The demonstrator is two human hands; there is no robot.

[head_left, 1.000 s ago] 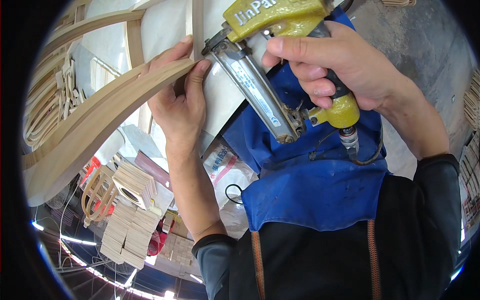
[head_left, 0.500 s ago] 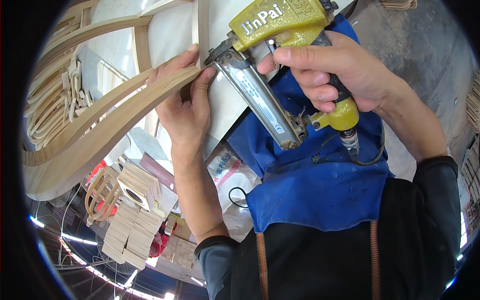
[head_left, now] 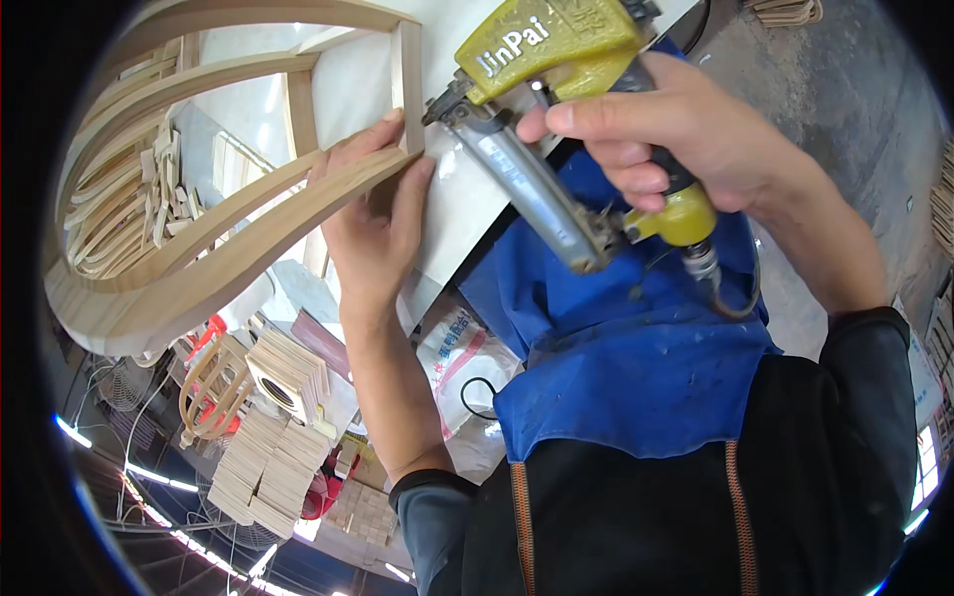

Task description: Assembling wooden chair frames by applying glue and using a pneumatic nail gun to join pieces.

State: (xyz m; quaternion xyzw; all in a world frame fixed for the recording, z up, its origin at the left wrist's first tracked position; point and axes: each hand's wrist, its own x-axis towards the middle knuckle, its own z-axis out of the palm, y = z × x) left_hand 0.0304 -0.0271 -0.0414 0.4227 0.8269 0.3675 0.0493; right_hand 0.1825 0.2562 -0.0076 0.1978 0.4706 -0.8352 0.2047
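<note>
My left hand is closed around one end of a curved pale wooden frame, with fingers and thumb on either side of the rail. Just past my fingertips, a short straight crosspiece meets the end of that rail. In my right hand is a yellow pneumatic nail gun, its black grip inside my fingers. Its nose is right beside the crosspiece, close to the corner; whether they touch I cannot tell. The silver magazine slants down toward my apron, and an air hose joins the handle's base.
The frame lies over a pale worktable. Curved wooden parts are piled at the far left. Lower left are stacked wooden blocks and square panels with round holes. My blue apron hangs near the table edge.
The frame has shifted and turned in my left hand, so its crosspiece and upper rail show more fully. The nail gun has moved slightly and is blurred, its nose nearer the crosspiece.
</note>
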